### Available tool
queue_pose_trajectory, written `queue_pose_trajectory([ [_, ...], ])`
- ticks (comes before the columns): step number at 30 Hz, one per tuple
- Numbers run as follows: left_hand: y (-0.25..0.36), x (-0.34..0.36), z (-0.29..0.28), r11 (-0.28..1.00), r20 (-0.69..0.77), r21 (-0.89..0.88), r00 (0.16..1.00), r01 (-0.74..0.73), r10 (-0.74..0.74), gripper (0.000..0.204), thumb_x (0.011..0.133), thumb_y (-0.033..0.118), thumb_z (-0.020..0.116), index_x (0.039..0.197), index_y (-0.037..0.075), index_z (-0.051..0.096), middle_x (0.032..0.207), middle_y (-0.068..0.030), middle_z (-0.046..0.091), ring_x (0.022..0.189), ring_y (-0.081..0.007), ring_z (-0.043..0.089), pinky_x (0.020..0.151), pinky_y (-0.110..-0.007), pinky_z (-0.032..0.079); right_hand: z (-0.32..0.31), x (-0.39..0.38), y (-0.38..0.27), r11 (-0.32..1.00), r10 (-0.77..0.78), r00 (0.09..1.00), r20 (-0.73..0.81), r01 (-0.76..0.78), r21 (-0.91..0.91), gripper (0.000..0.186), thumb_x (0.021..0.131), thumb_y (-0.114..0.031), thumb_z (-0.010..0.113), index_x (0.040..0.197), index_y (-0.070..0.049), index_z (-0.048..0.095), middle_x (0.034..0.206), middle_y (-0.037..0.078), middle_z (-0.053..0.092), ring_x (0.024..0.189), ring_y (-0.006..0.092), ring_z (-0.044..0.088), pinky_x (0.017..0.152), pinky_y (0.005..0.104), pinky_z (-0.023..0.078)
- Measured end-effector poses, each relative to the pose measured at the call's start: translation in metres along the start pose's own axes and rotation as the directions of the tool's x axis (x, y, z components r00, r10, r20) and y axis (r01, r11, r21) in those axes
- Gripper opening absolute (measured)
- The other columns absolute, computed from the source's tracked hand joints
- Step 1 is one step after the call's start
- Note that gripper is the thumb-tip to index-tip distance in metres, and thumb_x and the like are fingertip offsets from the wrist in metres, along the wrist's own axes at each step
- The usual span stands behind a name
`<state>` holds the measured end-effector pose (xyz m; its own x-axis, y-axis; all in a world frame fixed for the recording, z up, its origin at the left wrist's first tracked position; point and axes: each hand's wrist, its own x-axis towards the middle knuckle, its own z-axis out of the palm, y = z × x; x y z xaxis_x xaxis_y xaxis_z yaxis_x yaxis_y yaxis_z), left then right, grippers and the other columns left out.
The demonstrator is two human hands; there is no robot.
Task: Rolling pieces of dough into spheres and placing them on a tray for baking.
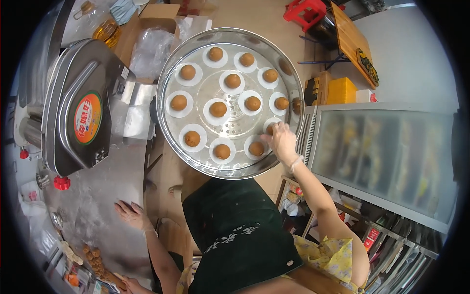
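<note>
A round steel steamer tray (169, 142) with holes in its middle holds several brown dough balls (218, 109), each on a white paper round (211, 120). My right hand (282, 143), in a clear plastic glove, reaches over the tray's lower right rim. Its fingers close around one brown dough ball (270, 128) on its paper, and they partly hide it. My left hand (131, 214), also in a clear glove, lies on the steel worktable (98, 196) with its fingers stretched out and nothing in them.
A steel machine (81, 108) with red knobs stands on the worktable, left of the tray. Small brown dough pieces (93, 257) lie at the lower left, near another person's hand (133, 285). A cardboard box (159, 17) and oil jug (105, 32) sit behind; a glass-topped cabinet (382, 157) stands right.
</note>
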<state>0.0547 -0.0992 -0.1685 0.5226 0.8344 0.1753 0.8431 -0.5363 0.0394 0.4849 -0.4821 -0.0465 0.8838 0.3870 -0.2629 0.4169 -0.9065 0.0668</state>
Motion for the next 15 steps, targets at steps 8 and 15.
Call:
queue_pose_trajectory([
  [8,0.001,0.000,0.002,1.000,-0.010,-0.028,1.000,0.010,-0.010,0.052,0.100,0.027,0.051,0.147,0.007,0.041,0.154,-0.0183,0.037,0.137,-0.0378,0.040,0.111,-0.048,0.035,0.044,-0.019,-0.034,0.996,-0.088,0.971,0.224,0.085,0.025,0.048,0.072,-0.032,0.081,0.103,-0.003,0.060,0.101,0.015,0.064,0.087,0.0302,0.070,0.071,0.0387,0.059],
  [15,-0.001,0.002,0.005,0.998,-0.093,-0.067,0.996,-0.016,0.010,0.051,0.099,0.025,0.051,0.145,0.006,0.043,0.153,-0.0198,0.037,0.137,-0.0393,0.039,0.111,-0.050,0.035,0.028,-0.020,-0.047,0.991,-0.069,0.988,0.136,0.053,0.120,0.055,0.070,-0.033,0.083,0.109,-0.002,0.059,0.106,0.015,0.063,0.091,0.0318,0.068,0.075,0.0400,0.058],
])
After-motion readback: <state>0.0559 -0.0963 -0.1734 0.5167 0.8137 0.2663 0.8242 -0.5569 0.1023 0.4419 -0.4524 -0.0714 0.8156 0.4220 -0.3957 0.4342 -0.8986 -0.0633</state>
